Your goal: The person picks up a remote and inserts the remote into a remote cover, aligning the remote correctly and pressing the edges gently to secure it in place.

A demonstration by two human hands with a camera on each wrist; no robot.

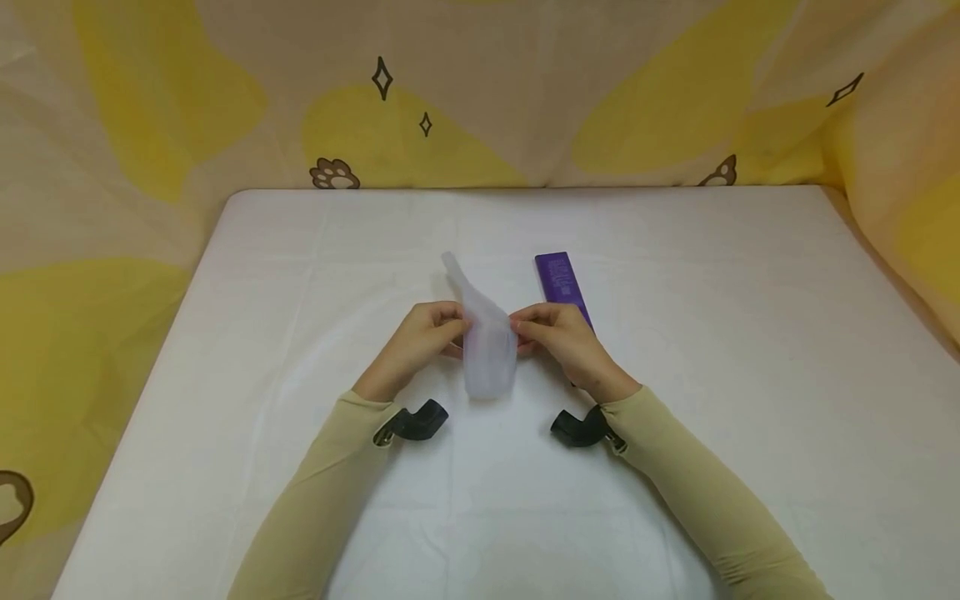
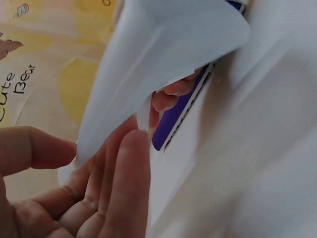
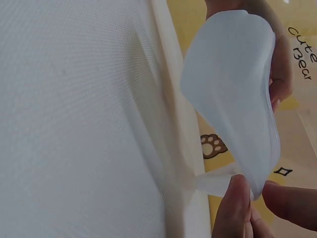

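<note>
A small translucent white pouch (image 1: 486, 350) is held up over the middle of the white table (image 1: 300, 275), one end flaring toward the far side. My left hand (image 1: 427, 333) pinches its left edge and my right hand (image 1: 551, 333) pinches its right edge. In the left wrist view the pouch (image 2: 158, 59) fills the top, with my left fingers (image 2: 124, 183) below it. The right wrist view shows the pouch (image 3: 233, 94) bowed open, my right fingertips (image 3: 237, 198) pinching its lower corner. A purple box (image 1: 561, 279) lies flat just beyond my right hand, also seen as a purple box (image 2: 173, 116) behind the pouch.
A yellow and beige patterned cloth (image 1: 480, 92) with paw prints hangs behind and to both sides of the table. Black wrist mounts (image 1: 420, 421) sit on both sleeves.
</note>
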